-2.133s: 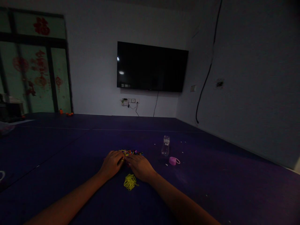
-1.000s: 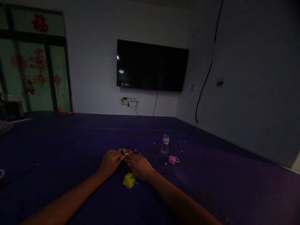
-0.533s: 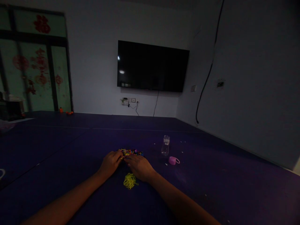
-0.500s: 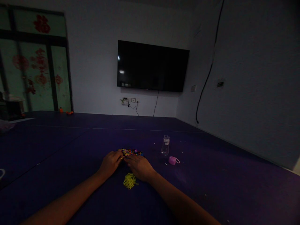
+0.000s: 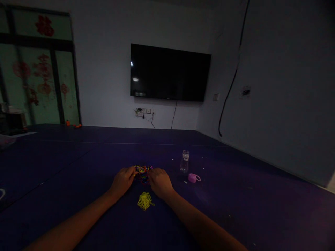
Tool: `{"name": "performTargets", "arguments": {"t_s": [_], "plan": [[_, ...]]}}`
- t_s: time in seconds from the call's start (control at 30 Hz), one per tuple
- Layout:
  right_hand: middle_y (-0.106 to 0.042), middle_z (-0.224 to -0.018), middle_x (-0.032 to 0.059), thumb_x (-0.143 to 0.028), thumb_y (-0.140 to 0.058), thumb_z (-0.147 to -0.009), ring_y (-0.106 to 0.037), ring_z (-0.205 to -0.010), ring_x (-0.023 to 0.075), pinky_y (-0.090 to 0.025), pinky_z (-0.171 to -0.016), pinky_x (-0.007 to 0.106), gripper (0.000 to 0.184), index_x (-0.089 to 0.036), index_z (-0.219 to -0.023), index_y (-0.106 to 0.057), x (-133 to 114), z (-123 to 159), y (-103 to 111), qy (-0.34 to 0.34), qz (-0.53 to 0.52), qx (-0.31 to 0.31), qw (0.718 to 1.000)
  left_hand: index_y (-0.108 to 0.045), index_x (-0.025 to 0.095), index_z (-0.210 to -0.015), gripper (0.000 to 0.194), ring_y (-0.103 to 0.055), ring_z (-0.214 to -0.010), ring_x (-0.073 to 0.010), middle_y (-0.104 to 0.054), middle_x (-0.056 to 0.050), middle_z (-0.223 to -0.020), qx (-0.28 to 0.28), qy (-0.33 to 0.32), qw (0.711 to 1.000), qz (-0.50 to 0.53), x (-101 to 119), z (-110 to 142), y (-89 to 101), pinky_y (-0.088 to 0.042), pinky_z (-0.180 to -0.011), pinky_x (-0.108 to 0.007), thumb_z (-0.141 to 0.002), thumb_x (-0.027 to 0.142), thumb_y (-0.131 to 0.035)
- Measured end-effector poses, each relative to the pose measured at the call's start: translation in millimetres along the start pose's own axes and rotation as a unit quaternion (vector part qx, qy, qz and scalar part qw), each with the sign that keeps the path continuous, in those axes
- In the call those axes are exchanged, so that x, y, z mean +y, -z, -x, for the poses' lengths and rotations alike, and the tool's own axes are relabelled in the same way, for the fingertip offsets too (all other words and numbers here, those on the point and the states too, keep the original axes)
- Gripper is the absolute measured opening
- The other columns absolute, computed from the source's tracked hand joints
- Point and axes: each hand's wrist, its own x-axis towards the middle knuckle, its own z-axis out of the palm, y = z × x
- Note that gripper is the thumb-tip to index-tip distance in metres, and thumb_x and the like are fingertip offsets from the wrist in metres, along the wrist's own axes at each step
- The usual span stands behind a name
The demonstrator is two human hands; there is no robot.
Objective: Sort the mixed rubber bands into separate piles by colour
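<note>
Apart from the left hand [image 5: 122, 182], pinching what seemed a yellow band, the right hand [image 5: 160, 182] had moved rightward, fingers curled at the multicoloured bands [image 5: 142, 170], lower centre. Yellow bands [image 5: 145, 201] lay below them.

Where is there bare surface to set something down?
Open purple surface lies left of the left hand and right of the pink cap, barring scattered white scraps. Crowded: multicolored pile between that and the right hand, yellow pile nearer you.

Both forearms reach forward and inward. The left hand [image 5: 123, 181] and right hand [image 5: 160, 182] are apart, fingers curled.
</note>
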Motion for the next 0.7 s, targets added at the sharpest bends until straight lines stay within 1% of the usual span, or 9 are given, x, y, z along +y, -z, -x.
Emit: {"name": "performTargets", "arguments": {"t_s": [0.1,0.2,0.27,0.37,0.43,0.5,0.6,0.7], "plan": [[-0.064,-0.108,0.0085,-0.020,-0.037,-0.090,-0.053,-0.103,0.0209,-0.037,-0.087,0.033,0.031,-0.019,-0.109,-0.062,2.0,0.0,-1.4,-0.038,-0.012,0.002,0.999,-0.051,0.020,-0.069,0.018,-0.056,-0.056,-0.0171,-0.057,0.000,-0.059,0.001,-0.009,1.000,-0.005,0.0,-0.7,0.6,-0.041,-0.056,-0.026,-0.087,0.018,-0.047],[-0.063,-0.109,0.0082,-0.020,-0.038,-0.089,-0.053,-0.104,0.0213,-0.037,-0.087,0.033,0.032,-0.020,-0.111,-0.061,2.9,-0.3,-2.8,-0.054,-0.022,-0.004,0.998,-0.049,0.020,-0.067,0.020,-0.056,-0.056,-0.0166,-0.057,0.001,-0.059,0.004,-0.013,1.000,0.004,0.4,-0.3,1.5,-0.041,-0.057,-0.025,-0.087,0.018,-0.046],[-0.063,-0.110,0.0081,-0.020,-0.038,-0.089,-0.052,-0.105,0.0209,-0.037,-0.089,0.033,0.032,-0.019,-0.112,-0.060,2.9,-0.7,-3.6,-0.047,-0.028,-0.007,0.999,-0.049,0.020,-0.067,0.020,-0.056,-0.057,-0.0164,-0.057,0.001,-0.059,-0.002,-0.005,1.000,0.010,0.6,0.5,1.5,-0.041,-0.057,-0.025,-0.087,0.019,-0.047],[-0.062,-0.112,0.0079,-0.019,-0.037,-0.090,-0.051,-0.108,0.0194,-0.036,-0.092,0.032,0.032,-0.019,-0.112,-0.060,2.3,-0.9,-4.8,-0.011,-0.036,-0.009,0.999,-0.051,0.020,-0.070,0.018,-0.058,-0.059,-0.0169,-0.059,0.001,-0.061,-0.017,0.021,1.000,0.009,1.8,1.1,0.9,-0.042,-0.057,-0.025,-0.087,0.021,-0.048],[-0.061,-0.113,0.0081,-0.019,-0.038,-0.089,-0.050,-0.109,0.0196,-0.036,-0.093,0.032,0.031,-0.019,-0.111,-0.060,2.0,-0.8,-5.6,0.011,-0.037,-0.008,0.999,-0.054,0.020,-0.075,0.012,-0.060,-0.065,-0.0180,-0.062,0.000,-0.067,-0.037,0.025,0.999,0.013,3.6,0.3,1.1,-0.044,-0.061,-0.026,-0.087,0.020,-0.050],[-0.061,-0.114,0.0087,-0.019,-0.040,-0.088,-0.049,-0.111,0.0207,-0.036,-0.093,0.034,0.030,-0.019,-0.111,-0.060,2.1,-0.5,-6.3,0.026,-0.038,-0.004,0.999,-0.057,0.020,-0.086,0.007,-0.062,-0.076,-0.0197,-0.065,-0.003,-0.080,-0.060,0.007,0.998,0.025,5.7,-1.4,2.2,-0.047,-0.068,-0.029,-0.084,0.015,-0.053],[-0.062,-0.114,0.0088,-0.018,-0.040,-0.088,-0.050,-0.110,0.0212,-0.037,-0.094,0.034,0.030,-0.018,-0.110,-0.061,3.0,-0.3,-7.5,0.036,-0.042,0.004,0.998,-0.059,0.022,-0.101,0.025,-0.060,-0.093,-0.0214,-0.066,-0.004,-0.099,-0.085,-0.038,0.994,0.051,7.5,-4.1,4.1,-0.047,-0.082,-0.035,-0.081,0.007,-0.055],[-0.062,-0.113,0.0084,-0.018,-0.041,-0.087,-0.051,-0.109,0.0209,-0.037,-0.093,0.034,0.030,-0.018,-0.110,-0.061,3.9,-0.5,-8.5,0.040,-0.041,0.005,0.998,-0.062,0.022,-0.102,0.029,-0.056,-0.103,-0.0216,-0.064,-0.004,-0.109,-0.102,-0.067,0.990,0.065,6.6,-5.4,4.2,-0.044,-0.089,-0.038,-0.080,0.005,-0.054]]}}
